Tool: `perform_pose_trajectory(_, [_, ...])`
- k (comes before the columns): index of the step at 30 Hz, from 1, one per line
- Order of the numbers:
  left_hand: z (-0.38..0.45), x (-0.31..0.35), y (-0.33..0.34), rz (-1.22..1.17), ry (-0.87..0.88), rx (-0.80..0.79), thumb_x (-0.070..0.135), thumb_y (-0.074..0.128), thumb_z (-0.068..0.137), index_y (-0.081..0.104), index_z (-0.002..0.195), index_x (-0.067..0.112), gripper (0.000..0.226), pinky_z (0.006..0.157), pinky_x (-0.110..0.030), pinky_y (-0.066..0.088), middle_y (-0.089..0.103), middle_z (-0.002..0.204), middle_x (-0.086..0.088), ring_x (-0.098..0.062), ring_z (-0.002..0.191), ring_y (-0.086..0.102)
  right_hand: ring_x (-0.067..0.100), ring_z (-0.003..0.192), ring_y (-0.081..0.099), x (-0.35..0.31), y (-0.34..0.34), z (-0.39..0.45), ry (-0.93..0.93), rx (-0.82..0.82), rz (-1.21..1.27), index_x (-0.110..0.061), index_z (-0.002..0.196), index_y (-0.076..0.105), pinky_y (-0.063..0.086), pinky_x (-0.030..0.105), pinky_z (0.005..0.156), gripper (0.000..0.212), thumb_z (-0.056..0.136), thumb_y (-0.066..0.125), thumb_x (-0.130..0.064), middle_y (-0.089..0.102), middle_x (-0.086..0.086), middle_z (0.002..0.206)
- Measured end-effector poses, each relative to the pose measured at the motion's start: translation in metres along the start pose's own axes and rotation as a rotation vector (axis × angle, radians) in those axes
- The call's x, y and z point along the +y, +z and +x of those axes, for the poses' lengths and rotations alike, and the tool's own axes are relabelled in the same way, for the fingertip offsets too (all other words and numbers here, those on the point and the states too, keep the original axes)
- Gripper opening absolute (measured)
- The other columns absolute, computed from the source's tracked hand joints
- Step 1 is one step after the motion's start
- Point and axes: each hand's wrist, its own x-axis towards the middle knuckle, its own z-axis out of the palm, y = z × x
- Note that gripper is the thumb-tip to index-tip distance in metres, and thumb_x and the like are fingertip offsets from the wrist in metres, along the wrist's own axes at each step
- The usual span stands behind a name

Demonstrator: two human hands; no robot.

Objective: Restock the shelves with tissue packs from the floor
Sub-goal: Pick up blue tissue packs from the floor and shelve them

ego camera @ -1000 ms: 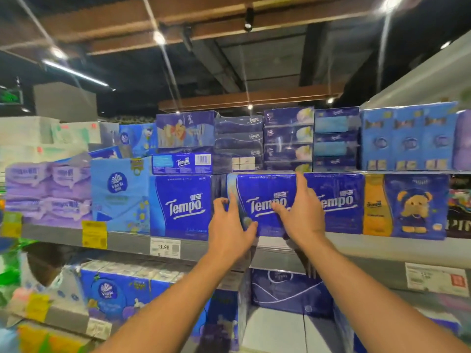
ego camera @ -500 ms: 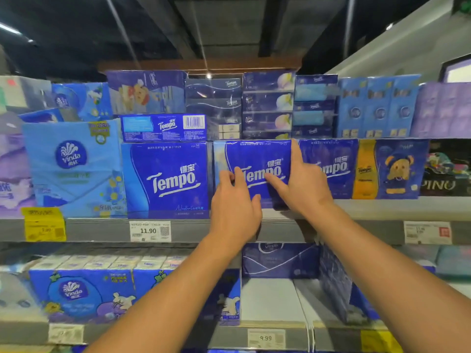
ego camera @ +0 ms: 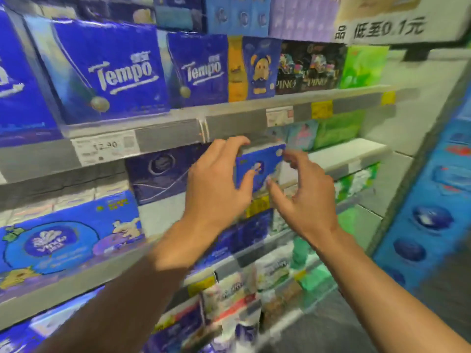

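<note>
- Tissue pack (ego camera: 258, 168), small and blue with a cartoon print, stands on the second shelf (ego camera: 349, 151) under the grey price rail (ego camera: 168, 135), beside a dark blue pack (ego camera: 160, 171) on its left and pastel packs (ego camera: 302, 135) behind it to the right.
- Left hand (ego camera: 216, 184) reaches it from the left: fingers curl over the top edge and the thumb lies on the front face, a loose grasp, though motion blur leaves it unclear how firmly it holds.
- Right hand (ego camera: 304, 197) is spread open just beside the right edge, fingertips (ego camera: 289, 155) near the upper corner; contact cannot be confirmed and it has hold of nothing.
- Judged by its size and film wrap, it should be light, soft and a little slippery; squeezing hard would dent it.
- Best hold is probably on the two short sides, palms flat, rather than pinching the face.
- Large Tempo packs (ego camera: 112, 70) fill the shelf above, so that row looks stocked.
- Next it likely needs squaring up or sliding back into the gap.
</note>
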Motion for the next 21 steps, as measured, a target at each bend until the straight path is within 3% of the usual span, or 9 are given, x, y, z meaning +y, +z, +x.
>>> perform_pose_trajectory(6, [-0.060, 0.102, 0.094, -0.055, 0.028, -0.412, 0.039, 0.069, 0.072, 0.057, 0.120, 0.021, 0.052, 0.082, -0.038, 0.050, 0.064, 0.105, -0.002, -0.026, 0.095, 0.062, 0.024, 0.112, 0.060, 0.081, -0.105, -0.123, 0.324, -0.030, -0.168, -0.019, 0.134, 0.050, 0.046, 0.034, 0.090, 0.063, 0.078, 0.063, -0.046, 0.063, 0.000, 0.125])
perform_pose_trajectory(12, [-0.176, 0.295, 0.188, -0.255, 0.165, -0.819, 0.037, 0.078, 0.075, 0.058, 0.121, 0.022, 0.053, 0.081, -0.035, 0.051, 0.067, 0.106, -0.003, -0.025, 0.092, 0.065, 0.026, 0.108, 0.060, 0.147, -0.275, -0.303, 0.685, 0.065, -0.312, -0.018, 0.128, 0.053, 0.042, 0.033, 0.089, 0.059, 0.077, 0.072, -0.038, 0.065, 0.003, 0.119])
perform_pose_trajectory(18, [-0.312, 0.485, 0.236, -0.411, 0.317, -1.163, 0.041, 0.079, 0.073, 0.056, 0.124, 0.027, 0.057, 0.088, -0.039, 0.051, 0.065, 0.110, 0.000, -0.022, 0.098, 0.064, 0.020, 0.124, 0.052, 0.151, -0.431, -0.497, 1.147, 0.150, -0.416, -0.021, 0.143, 0.042, 0.043, 0.033, 0.097, 0.071, 0.082, 0.069, -0.046, 0.056, -0.002, 0.137])
perform_pose_trajectory(21, [-0.377, 0.553, 0.251, -0.402, 0.466, -1.326, 0.049, 0.076, 0.076, 0.052, 0.130, 0.027, 0.063, 0.089, -0.039, 0.051, 0.065, 0.118, -0.001, -0.023, 0.105, 0.062, 0.021, 0.120, 0.056, 0.140, -0.480, -0.582, 1.357, 0.223, -0.448, -0.027, 0.141, 0.041, 0.048, 0.035, 0.092, 0.073, 0.080, 0.068, -0.053, 0.060, -0.002, 0.132])
